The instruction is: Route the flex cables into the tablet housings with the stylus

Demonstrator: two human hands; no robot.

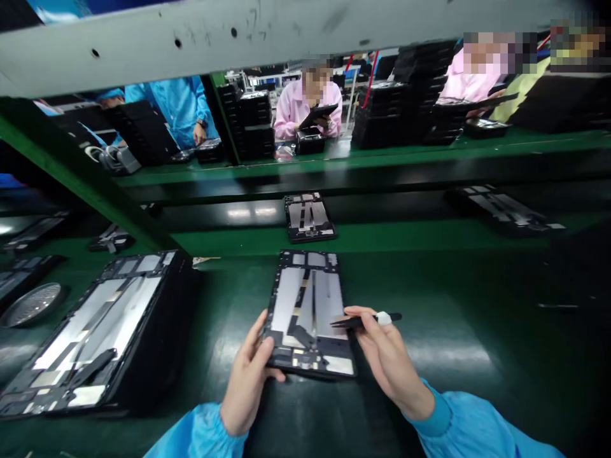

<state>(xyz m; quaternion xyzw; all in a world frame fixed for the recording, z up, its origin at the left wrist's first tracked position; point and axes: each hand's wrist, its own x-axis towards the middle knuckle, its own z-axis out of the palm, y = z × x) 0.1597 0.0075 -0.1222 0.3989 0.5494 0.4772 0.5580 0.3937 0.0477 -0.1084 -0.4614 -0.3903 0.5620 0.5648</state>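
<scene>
An open tablet chassis [310, 299] with silver shielding and a dark frame lies on the green bench in front of me. My left hand [248, 381] grips its lower left corner, thumb on top. My right hand [386, 356] pinches a pair of black tweezers [363, 320] with a white end, their tips resting over the right silver panel of the chassis. Both sleeves are light blue.
A stack of similar chassis [100, 331] sits at my left, with a round metal dish [31, 304] beyond it. More chassis [309, 217] lie on the dark conveyor belt. Across the line, people in pink and blue coats work beside black tray stacks [396, 114].
</scene>
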